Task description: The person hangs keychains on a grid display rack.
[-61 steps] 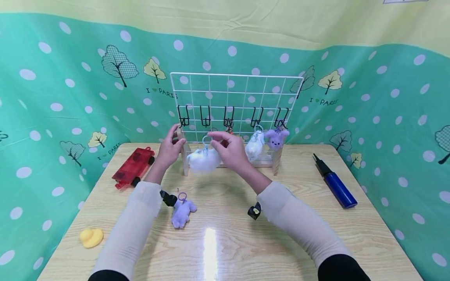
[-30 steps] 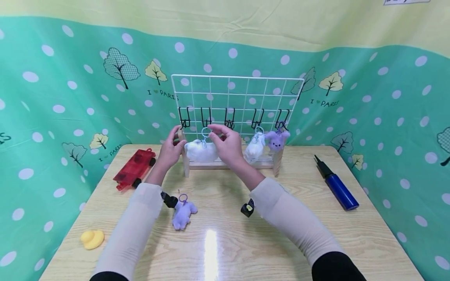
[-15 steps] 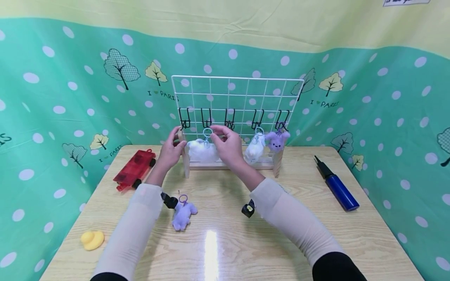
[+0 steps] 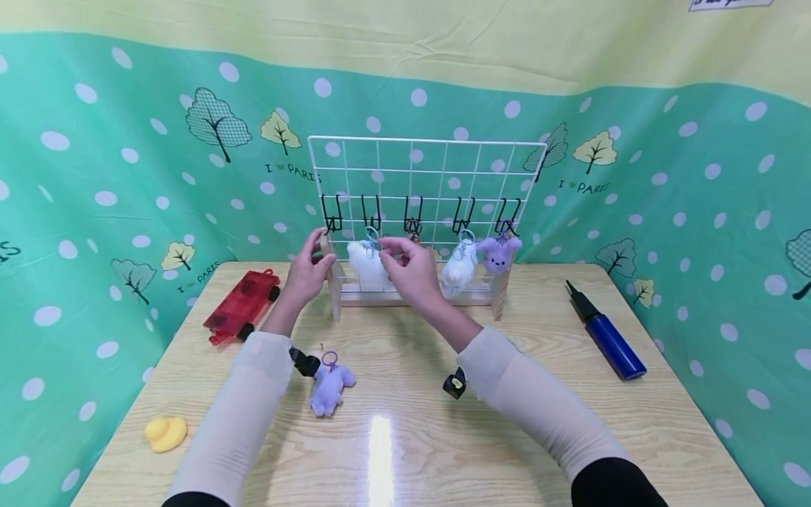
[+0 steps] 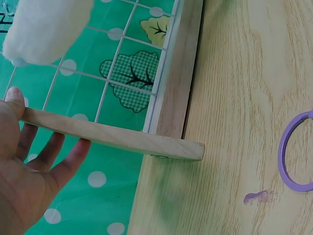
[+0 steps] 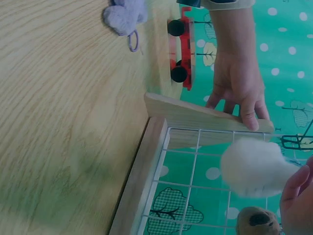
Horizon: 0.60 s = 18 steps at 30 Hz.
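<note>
In the head view, my left hand grips the wooden side post of a white wire grid rack, thumb on one side and fingers on the other. My right hand pinches at the top of a white plush keychain, near its pale blue ring. That ring is level with the bottom of a black hook; whether it is on the hook cannot be made out. Another white plush keychain and a purple plush keychain hang on the right. A brown plush is partly hidden behind my right hand.
A second purple plush keychain lies on the table. Left of the rack is a red toy car, with a yellow rubber duck nearer the front. A blue hand pump lies at the right.
The white plush by my right hand has swung from lying sideways to hanging more upright, and its ring has shifted slightly left and up. My left hand stays on the post.
</note>
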Tool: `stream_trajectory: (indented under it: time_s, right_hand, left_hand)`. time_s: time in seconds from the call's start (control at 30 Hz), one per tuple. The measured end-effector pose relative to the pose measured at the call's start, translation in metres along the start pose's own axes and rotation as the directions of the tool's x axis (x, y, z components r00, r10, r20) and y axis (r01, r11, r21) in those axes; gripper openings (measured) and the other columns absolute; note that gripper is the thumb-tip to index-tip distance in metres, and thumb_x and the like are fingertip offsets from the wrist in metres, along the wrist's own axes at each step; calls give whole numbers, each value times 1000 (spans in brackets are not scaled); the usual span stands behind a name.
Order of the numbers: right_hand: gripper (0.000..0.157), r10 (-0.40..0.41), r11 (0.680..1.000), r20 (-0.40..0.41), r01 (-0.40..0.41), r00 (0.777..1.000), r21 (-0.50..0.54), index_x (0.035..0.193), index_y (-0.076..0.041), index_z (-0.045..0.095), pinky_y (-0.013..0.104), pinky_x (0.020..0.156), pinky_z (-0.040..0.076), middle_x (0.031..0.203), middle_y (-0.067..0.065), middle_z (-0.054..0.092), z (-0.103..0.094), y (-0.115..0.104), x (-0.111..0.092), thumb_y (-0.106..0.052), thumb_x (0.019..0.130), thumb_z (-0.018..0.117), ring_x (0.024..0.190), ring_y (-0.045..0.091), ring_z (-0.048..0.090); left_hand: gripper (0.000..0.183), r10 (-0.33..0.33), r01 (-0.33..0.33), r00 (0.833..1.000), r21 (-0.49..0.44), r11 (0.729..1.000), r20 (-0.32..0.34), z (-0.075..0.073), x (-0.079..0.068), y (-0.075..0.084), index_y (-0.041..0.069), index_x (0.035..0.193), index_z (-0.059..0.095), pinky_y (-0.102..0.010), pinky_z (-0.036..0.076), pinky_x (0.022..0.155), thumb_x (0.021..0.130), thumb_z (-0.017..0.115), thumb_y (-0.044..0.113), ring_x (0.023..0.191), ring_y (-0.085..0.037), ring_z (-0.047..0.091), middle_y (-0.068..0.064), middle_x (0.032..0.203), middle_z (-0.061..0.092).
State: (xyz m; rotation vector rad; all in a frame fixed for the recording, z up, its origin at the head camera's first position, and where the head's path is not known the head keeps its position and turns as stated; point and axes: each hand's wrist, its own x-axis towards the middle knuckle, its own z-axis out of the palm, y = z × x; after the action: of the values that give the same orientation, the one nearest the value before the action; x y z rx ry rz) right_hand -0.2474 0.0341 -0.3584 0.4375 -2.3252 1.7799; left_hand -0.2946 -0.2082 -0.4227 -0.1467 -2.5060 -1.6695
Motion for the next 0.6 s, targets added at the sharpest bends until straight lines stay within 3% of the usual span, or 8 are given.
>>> stream_trajectory:
  time_s: [0.17, 0.6]
  right_hand:
    - [19, 15, 1000, 17, -15, 1000, -17, 115, -11, 74, 17, 52, 40, 98, 6, 71, -2, 5, -5, -12, 97, 68, 68, 12, 51]
    - [15, 9, 999, 87, -6, 996, -33, 109, -9, 75, 15, 53, 42, 96, 7, 71, 9, 19, -22, -10, 96, 69, 67, 9, 52]
  left_hand:
    - [63, -7, 7, 1000, 6, 1000, 0, 0, 1, 0, 42, 159, 25, -58, 53, 104, 106, 55, 27, 139, -46, 47, -24, 156, 40]
    - [63, -15, 15, 1000, 3, 1000, 2, 0, 1, 1, 42, 159, 25, -59, 52, 104, 106, 55, 26, 139, -45, 47, -24, 156, 40]
